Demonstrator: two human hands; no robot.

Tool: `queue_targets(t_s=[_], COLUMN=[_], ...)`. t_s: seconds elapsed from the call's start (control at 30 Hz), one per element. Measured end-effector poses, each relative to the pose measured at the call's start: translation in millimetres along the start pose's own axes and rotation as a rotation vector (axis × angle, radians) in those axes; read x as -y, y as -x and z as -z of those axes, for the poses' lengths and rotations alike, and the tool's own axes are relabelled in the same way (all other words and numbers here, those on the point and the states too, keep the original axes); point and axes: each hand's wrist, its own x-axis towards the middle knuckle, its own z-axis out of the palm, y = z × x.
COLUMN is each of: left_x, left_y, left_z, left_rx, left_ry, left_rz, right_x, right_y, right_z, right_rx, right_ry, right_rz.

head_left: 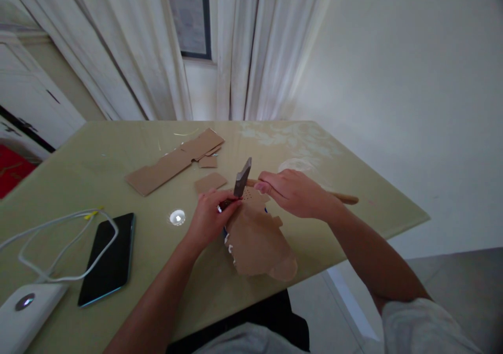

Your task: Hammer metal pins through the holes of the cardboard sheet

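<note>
Centre of frame, on the yellow-green table [338, 149]: a ragged-edged piece of brown cardboard [257, 241] lies flat, its lower lobe reaching the near table edge. A patch of small dots, seemingly punched holes, shows near its upper end, just under the tool.

Right hand [296, 192], centre right, is closed round a wooden handle [346, 198] that runs off to the right; the grey metal hammer head [242, 178] stands tilted just above the upper end of the cardboard.

Left hand [208, 218], centre, is pinched shut on something small and dark right beneath the hammer head, at the cardboard's top edge. Too small to name; could be a nail or punch. The fingertips rest on or against the cardboard.

Progress, as a judgement: the dotted patch suggests several holes are already made in a small area near the top. Most of the sheet below looks unmarked, so if the pattern is meant to spread, much is left. With tool and hammer both set at the sheet, the work looks mid-course.

Elsewhere: upper centre of the table, a long strip of cardboard [173, 162] with small offcuts [210, 182] beside it. Lower left, a dark phone [108, 259] lies face up, a white cable [58, 238] looping across it towards a white device [23, 312] at the corner. A bright ceiling-light reflection sits between phone and hands.
</note>
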Motion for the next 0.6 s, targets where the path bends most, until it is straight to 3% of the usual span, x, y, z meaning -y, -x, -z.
queue_targets(t_s=[0.17, 0.37, 0.6], left_x=[0.0, -2.1, -2.0], left_y=[0.3, -0.3, -0.1], left_z=[-0.9, 0.6, -0.1], left_rx=[-0.001, 0.031, 0.022], left_ry=[0.038, 0.003, 0.04], left_rz=[0.01, 0.037, 0.057], right_x=[-4.0, -3.5, -4.3], right_y=[2.2, -1.0, 2.2], right_z=[8.9, -0.9, 5.4], right_rx=[-0.105, 0.045, -0.052], right_ry=[-0.097, -0.044, -0.092], right_rz=[-0.008, 0.022, -0.023])
